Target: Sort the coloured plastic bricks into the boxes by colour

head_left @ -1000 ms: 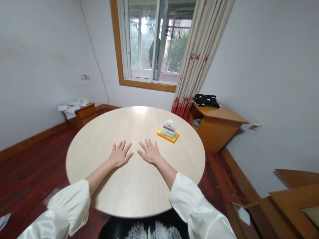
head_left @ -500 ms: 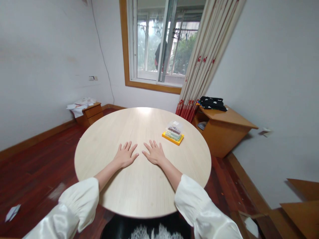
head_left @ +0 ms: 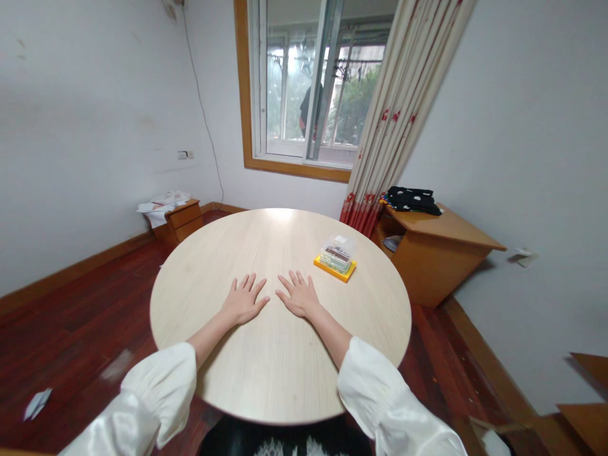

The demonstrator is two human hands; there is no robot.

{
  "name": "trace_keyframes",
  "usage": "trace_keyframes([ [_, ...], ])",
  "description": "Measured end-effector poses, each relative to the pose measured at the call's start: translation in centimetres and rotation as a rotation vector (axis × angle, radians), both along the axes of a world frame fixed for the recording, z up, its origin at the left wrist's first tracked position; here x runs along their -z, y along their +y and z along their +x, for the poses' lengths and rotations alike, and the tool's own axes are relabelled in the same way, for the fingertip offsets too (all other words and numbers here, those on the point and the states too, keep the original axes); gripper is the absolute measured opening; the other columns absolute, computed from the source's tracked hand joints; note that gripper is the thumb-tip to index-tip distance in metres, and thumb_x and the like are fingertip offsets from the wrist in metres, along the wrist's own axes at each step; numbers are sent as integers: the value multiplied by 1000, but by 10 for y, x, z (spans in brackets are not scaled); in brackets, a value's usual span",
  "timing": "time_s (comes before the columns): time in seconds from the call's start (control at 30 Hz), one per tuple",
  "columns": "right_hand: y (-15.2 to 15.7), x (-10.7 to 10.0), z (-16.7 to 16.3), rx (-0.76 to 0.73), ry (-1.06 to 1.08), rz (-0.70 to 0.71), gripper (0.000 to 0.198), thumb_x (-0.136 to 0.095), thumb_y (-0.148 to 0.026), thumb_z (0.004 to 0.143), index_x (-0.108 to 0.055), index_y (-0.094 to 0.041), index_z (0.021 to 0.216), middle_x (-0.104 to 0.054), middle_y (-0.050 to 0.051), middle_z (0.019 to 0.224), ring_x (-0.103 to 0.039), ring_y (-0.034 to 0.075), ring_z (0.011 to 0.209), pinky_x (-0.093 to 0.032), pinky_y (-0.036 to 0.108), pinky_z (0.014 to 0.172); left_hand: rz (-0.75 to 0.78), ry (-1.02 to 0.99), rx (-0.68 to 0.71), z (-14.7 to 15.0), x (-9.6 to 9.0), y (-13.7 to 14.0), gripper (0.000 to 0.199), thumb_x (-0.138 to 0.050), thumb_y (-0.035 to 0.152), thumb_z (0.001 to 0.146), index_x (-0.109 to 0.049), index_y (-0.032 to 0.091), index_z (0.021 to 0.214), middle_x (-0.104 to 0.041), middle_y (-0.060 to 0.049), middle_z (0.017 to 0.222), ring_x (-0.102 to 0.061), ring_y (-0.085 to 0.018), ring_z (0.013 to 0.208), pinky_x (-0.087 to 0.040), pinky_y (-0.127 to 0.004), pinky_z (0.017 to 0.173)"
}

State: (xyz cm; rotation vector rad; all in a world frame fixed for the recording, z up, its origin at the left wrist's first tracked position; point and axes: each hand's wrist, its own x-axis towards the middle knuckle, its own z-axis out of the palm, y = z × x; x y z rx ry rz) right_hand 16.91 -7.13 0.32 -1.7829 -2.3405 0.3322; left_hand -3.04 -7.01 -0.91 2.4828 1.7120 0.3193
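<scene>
Both of my hands lie palm down on a round, pale wood-grain table (head_left: 280,380). My left hand (head_left: 244,301) is flat with its fingers spread and holds nothing. Beside it, a short gap away, my right hand (head_left: 298,296) rests the same way, fingers apart. Beyond the right hand, towards the table's right rear, a clear plastic box (head_left: 336,254) sits on a flat yellow-orange item (head_left: 335,270). Something dark and something greenish show through the box, but I cannot make out what they are. Neither hand touches it.
Behind the table on the right stands a wooden desk (head_left: 446,253) with folded black cloth (head_left: 412,200). A small wooden cabinet (head_left: 185,218) at the back left carries papers (head_left: 164,202). A curtain (head_left: 396,120) hangs beside the window (head_left: 308,95).
The whole view has shifted slightly, so everything appears a little further right and lower. Both hands keep their flat, spread pose on the table, and the box stays where it was.
</scene>
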Motion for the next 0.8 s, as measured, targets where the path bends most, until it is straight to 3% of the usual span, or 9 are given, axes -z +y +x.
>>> trace_keyframes([
  [0.43, 0, -2, -1, 3, 10, -9, 62, -20, -64, 87, -24, -35, 142, -13, 5, 153, -5, 26, 141, 4, 51, 109, -17, 12, 1, 0, -2, 0, 67, -26, 63, 85, -32, 27, 141, -21, -14, 150, -17, -31, 139, -8, -54, 109],
  [0.57, 1, -1, 0, 2, 25, 50, 60, -25, -62, 88, -30, -34, 140, -20, 7, 152, -13, 28, 140, -3, 52, 108, 27, -31, 6, 0, -5, -2, 63, -33, 59, 84, -41, 24, 135, -32, -14, 146, -25, -32, 136, -13, -53, 107],
  [0.63, 1, 1, 1, 0, 45, 141, 53, -29, -55, 90, -43, -29, 134, -36, 10, 145, -29, 27, 134, -14, 47, 106, 94, -101, 32, -2, -7, -4, 52, -34, 53, 85, -55, 21, 120, -51, -14, 132, -42, -29, 124, -27, -46, 103],
  [0.7, 0, 3, 2, -10, 62, 253, 42, -31, -42, 94, -62, -20, 111, -61, 13, 120, -52, 23, 114, -28, 38, 98, 200, -209, 24, -6, -8, -5, 42, -31, 45, 87, -63, 18, 90, -65, -13, 98, -57, -23, 95, -40, -36, 87],
  [0.73, 0, 5, 2, -17, 68, 316, 40, -31, -36, 94, -67, -17, 95, -68, 12, 101, -59, 20, 99, -32, 34, 91, 261, -272, -6, -8, -8, -6, 41, -28, 42, 88, -59, 18, 73, -63, -9, 79, -57, -20, 78, -41, -32, 76],
  [0.8, -1, 6, 5, -32, 86, 464, 39, -35, -28, 93, -65, -16, 71, -68, 8, 72, -60, 16, 75, -35, 31, 81, 358, -396, -90, -12, -6, -6, 40, -28, 38, 87, -42, 20, 54, -46, -1, 54, -45, -14, 55, -36, -27, 59],
])
